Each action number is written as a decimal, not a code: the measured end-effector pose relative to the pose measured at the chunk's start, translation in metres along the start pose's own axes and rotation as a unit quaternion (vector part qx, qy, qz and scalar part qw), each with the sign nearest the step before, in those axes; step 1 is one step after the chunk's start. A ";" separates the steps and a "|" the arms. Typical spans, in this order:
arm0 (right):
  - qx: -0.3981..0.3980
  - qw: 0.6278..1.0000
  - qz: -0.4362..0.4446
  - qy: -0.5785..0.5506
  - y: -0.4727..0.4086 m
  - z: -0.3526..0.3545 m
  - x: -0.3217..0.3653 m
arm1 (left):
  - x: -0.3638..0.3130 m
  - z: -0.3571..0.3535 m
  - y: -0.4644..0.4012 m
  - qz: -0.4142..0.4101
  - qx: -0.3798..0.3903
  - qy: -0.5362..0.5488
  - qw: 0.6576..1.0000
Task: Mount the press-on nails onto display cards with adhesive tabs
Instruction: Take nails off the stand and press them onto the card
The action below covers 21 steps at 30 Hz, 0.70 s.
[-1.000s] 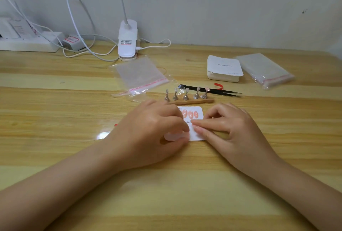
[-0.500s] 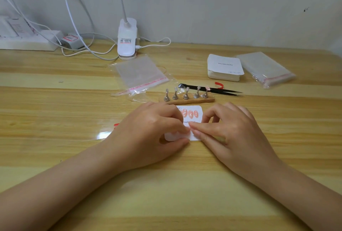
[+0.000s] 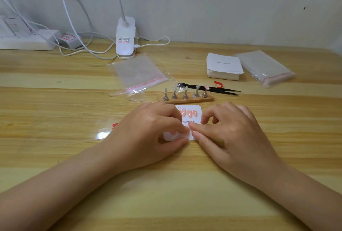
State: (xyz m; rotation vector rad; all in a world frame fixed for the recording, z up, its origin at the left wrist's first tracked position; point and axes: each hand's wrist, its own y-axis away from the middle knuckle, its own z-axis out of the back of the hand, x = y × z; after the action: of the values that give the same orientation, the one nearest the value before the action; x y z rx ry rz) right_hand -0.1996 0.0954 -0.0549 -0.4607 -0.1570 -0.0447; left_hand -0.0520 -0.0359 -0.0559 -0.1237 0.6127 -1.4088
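A white display card point(image 3: 196, 119) lies on the table between my hands, with pink press-on nails point(image 3: 189, 113) stuck in a row along its far edge. My left hand point(image 3: 148, 132) covers the card's left part, its fingers curled over it and the thumb at the near edge. My right hand point(image 3: 235, 134) comes in from the right; its thumb and forefinger tips meet my left fingertips on the card's near half. What lies under those fingertips is hidden. Just behind the card a wooden nail stand point(image 3: 207, 99) carries several metal holders, and one pink nail point(image 3: 207, 88) sits on the rightmost.
Black tweezers point(image 3: 222, 90) lie behind the stand. A stack of blank cards point(image 3: 224, 65) and a pack of plastic bags point(image 3: 264, 67) sit back right. An empty clear bag point(image 3: 137, 73), a lamp base point(image 3: 125, 38) and a power strip point(image 3: 26, 41) with cables are back left.
My right fingertips have crept slightly left along the card toward my left fingertips. The card and my left hand have stayed in place.
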 end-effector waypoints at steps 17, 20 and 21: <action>0.042 0.999 0.011 0.031 0.007 0.007 -0.001 | -0.004 0.002 -0.002 0.009 0.014 -0.016 1.000; 0.033 0.999 0.009 0.024 0.008 0.006 -0.001 | -0.006 0.004 -0.004 0.002 0.024 -0.027 0.999; 0.030 0.999 0.003 0.010 0.008 0.006 -0.001 | -0.007 0.005 -0.005 0.000 0.030 -0.031 0.999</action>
State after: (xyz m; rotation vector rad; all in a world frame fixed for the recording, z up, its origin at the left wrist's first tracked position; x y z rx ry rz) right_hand -0.2008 0.1048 -0.0531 -0.4007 -0.1376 -0.0380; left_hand -0.0541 -0.0317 -0.0474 -0.1191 0.5189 -1.4171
